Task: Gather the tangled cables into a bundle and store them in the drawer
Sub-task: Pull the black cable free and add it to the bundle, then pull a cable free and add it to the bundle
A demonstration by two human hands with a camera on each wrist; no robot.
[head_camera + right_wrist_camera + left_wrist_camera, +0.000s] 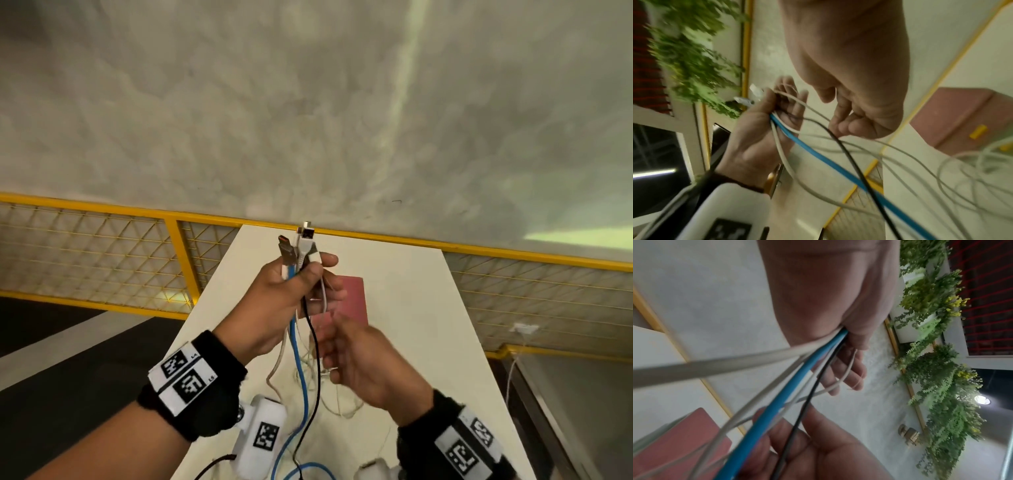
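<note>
My left hand [301,277] is raised over the white table [421,308] and grips a bunch of cable ends, their plugs [301,245] sticking up above the fist. From it hang a blue cable [301,377], a black cable [317,359] and several thin white ones. My right hand [342,356] is blurred just below, fingers curled, with a thin white cable [809,107] running into them. Loose white loops [962,170] trail onto the table. In the right wrist view my left hand [760,129] holds the blue cable [828,162]. The pink drawer box [354,298] stands behind both hands.
A yellow mesh fence [102,253] runs behind the table under a grey wall. A white socket [522,329] with a plugged lead sits on the fence at the right. Dark floor lies left of the table. Hanging plants [937,369] show in the wrist views.
</note>
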